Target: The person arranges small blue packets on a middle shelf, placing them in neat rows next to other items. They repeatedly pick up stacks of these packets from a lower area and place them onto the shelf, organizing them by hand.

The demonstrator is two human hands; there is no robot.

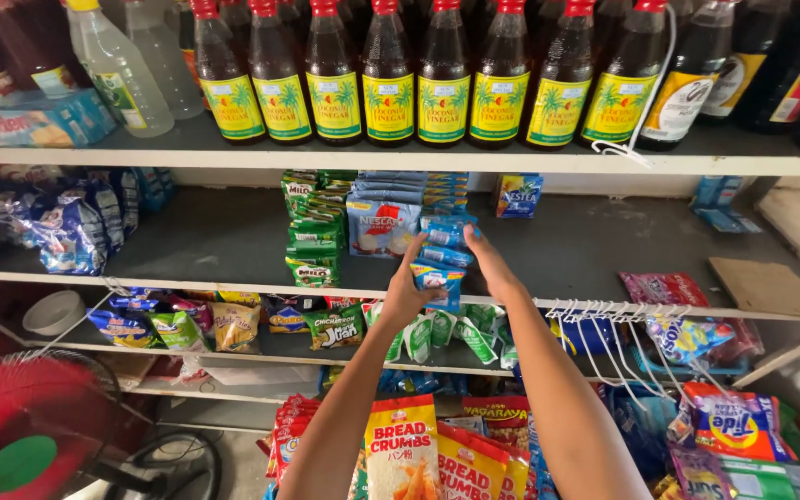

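**Hands on blue sachets at the middle shelf**

At frame centre, the left hand (406, 289) and right hand (489, 264) both grip a strip of blue sachets (443, 250) at the grey shelf (594, 245), beside green sachets (315, 243).

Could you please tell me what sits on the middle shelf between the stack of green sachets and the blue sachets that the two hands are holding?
In the head view, a white-and-red sachet pack stands between the green sachets and the blue sachets, which the left hand and right hand hold.
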